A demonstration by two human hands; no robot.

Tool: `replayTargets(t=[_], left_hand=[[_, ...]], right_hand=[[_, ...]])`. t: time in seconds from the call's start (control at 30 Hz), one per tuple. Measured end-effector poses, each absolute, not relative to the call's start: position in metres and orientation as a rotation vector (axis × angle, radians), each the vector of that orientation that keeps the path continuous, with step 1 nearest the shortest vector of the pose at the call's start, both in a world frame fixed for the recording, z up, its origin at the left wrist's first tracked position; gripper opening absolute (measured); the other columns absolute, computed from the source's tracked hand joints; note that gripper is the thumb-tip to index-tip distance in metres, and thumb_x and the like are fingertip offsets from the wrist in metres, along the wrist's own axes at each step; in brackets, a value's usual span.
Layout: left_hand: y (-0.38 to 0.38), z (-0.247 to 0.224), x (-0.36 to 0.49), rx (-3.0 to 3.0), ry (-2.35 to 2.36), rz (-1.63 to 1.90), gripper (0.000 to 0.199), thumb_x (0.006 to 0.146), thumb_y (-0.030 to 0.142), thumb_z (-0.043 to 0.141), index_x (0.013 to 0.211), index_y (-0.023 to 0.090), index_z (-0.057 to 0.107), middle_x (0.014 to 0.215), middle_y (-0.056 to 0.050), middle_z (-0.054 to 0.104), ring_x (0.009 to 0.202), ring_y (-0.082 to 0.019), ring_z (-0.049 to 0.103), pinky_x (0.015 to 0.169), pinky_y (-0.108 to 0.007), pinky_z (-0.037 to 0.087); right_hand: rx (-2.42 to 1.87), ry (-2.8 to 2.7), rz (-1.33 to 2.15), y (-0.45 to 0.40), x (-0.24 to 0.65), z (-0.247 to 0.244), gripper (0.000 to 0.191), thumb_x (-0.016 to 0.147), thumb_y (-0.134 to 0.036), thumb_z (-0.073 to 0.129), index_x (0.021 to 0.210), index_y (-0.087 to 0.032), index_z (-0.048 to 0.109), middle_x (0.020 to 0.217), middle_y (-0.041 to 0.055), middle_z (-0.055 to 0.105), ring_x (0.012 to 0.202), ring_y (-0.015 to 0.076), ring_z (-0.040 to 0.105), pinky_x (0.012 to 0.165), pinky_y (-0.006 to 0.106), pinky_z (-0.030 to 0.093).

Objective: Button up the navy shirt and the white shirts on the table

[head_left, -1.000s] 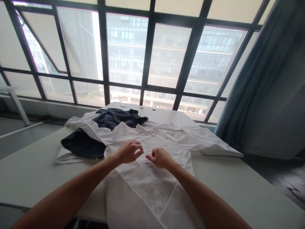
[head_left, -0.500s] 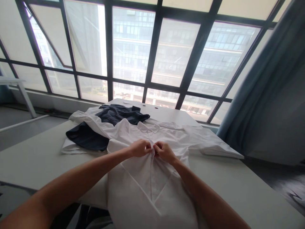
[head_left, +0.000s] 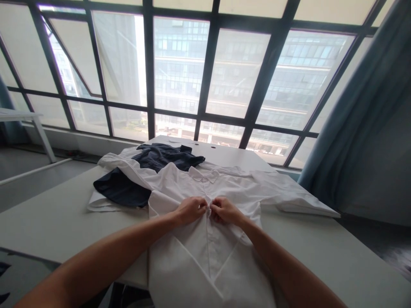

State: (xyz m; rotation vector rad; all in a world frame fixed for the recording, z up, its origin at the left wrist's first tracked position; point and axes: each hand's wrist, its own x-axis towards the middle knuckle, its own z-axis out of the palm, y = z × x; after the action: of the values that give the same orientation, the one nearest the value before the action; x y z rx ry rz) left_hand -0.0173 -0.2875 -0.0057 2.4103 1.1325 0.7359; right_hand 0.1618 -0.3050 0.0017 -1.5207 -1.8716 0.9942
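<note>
A white shirt (head_left: pixel 192 248) lies front up, its collar away from me and its lower part hanging over the near table edge. My left hand (head_left: pixel 192 209) pinches the front placket from the left, fingers closed on the cloth. From the right, my right hand (head_left: pixel 224 210) is closed on the placket too, its fingertips almost meeting the left ones. The bit of cloth between the fingertips is slightly raised; any button there is too small to make out.
Dark navy garments (head_left: pixel 163 156) lie behind the shirt, and a navy piece (head_left: pixel 122 188) rests at its left. All lie on a white table (head_left: pixel 321 244). Tall windows stand beyond, a blue curtain (head_left: pixel 349 128) hangs at right, and another white table (head_left: pixel 19 114) stands far left.
The whole view has shifted slightly, so things sit a little lower and further right. Both hands stay pinched at the placket, with only small finger movement.
</note>
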Motion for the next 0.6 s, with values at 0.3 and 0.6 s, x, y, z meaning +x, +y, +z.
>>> replayTargets(t=[0.3,0.6], left_hand=[[-0.28,0.018,-0.045,2.352,0.903,0.589,0.018,0.074,0.015,0.053,0.079,0.013,0.07,0.064,0.001,0.062,0.059,-0.011,0.053,0.056,-0.019,0.038],[-0.306,0.025,-0.035,2.75,0.825,0.365,0.012,0.072,0.016,0.06,0.072,0.019,0.072,0.069,-0.002,0.07,0.061,-0.013,0.058,0.059,-0.022,0.038]], right_hand=[[-2.132,-2.132,0.339,-0.305,0.184,0.034,0.008,0.064,-0.017,0.059,0.058,-0.017,0.064,0.06,0.0049,0.064,0.062,0.0199,0.06,0.056,0.026,0.037],[-1.653,-2.184,-0.183,-0.314,0.15,0.028,0.022,0.084,-0.031,0.058,0.098,-0.017,0.067,0.103,0.0125,0.068,0.1,0.0241,0.06,0.085,0.03,0.042]])
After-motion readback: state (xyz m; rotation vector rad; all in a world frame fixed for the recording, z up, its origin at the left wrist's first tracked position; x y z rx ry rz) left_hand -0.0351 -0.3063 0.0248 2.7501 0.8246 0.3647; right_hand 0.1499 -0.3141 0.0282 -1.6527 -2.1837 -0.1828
